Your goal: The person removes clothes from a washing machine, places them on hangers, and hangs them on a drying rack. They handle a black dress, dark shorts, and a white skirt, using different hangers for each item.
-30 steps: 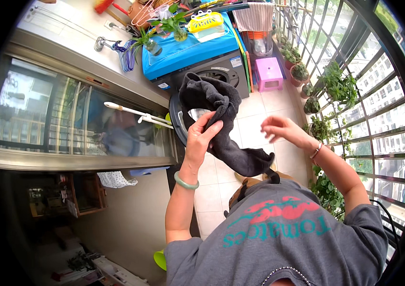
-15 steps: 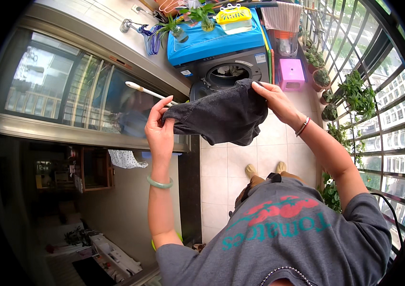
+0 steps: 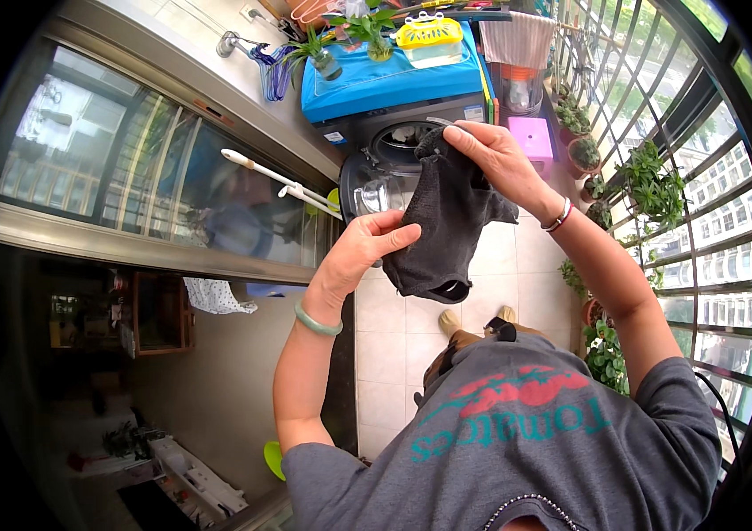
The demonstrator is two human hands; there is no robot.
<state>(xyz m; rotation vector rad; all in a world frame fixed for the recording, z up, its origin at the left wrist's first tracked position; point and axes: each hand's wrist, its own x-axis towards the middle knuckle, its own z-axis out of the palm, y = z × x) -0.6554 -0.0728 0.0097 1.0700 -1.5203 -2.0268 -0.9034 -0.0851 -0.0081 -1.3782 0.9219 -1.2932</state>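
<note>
Dark grey cloth (image 3: 442,221) hangs between both hands, in the air above the tiled floor (image 3: 394,341) and in front of the open washing machine (image 3: 394,164) at the far end. The right hand (image 3: 495,159) pinches its top edge in a closed grip; the left hand (image 3: 363,252), lower and to the left, clasps its side with fingers curled. A blue cover (image 3: 376,80) tops the machine.

Dark garment (image 3: 447,221) hides washer drum (image 3: 398,142); right fingers (image 3: 464,142) prob. partly tucked behind
</note>
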